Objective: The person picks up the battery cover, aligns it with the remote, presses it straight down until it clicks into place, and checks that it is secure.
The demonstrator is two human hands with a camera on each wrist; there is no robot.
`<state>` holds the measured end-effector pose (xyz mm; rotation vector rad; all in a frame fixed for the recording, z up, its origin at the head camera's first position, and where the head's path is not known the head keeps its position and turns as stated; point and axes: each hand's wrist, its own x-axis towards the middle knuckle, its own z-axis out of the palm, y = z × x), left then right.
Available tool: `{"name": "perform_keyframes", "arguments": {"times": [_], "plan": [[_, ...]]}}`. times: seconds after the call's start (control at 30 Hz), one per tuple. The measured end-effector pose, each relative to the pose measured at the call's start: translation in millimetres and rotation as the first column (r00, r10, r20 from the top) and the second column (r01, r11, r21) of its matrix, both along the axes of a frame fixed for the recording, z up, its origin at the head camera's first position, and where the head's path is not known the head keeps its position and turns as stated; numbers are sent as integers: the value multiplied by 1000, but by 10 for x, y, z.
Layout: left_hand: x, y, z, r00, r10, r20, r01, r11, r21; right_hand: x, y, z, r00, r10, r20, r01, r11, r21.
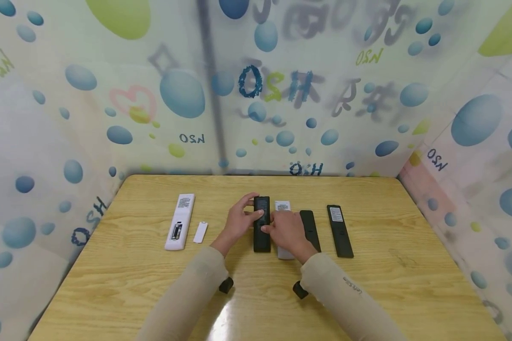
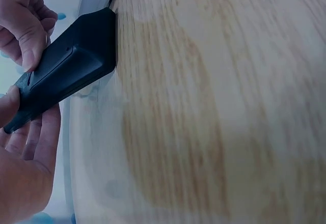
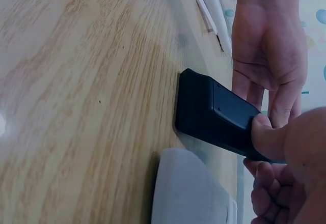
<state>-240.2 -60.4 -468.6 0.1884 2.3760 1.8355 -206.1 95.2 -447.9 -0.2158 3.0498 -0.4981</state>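
Observation:
A black remote control (image 1: 262, 241) lies back side up between both hands. My left hand (image 1: 239, 221) holds its far part, thumb on the back and fingers underneath, as the left wrist view shows. The thumb of my right hand (image 1: 288, 232) presses on the back near the battery cover (image 3: 232, 104), while its other fingers curl at the remote's side. In the wrist views the remote tilts, its near end close to the table; whether it touches cannot be told. A white remote control (image 1: 285, 254) lies partly hidden under my right hand.
To the left lies a white remote (image 1: 186, 206) with its battery compartment open and batteries showing. Beside it is a loose white battery cover (image 1: 200, 232). Two more black remotes, one nearer (image 1: 309, 226) and one farther right (image 1: 340, 232), lie on the wooden table (image 1: 123, 265).

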Motion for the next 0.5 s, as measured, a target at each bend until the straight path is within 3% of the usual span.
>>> {"name": "perform_keyframes", "arguments": {"times": [0.5], "plan": [[-10, 22, -8, 1000, 14, 1, -14, 1000, -8, -39, 15, 2, 999, 10, 41, -10, 1000, 6]]}}
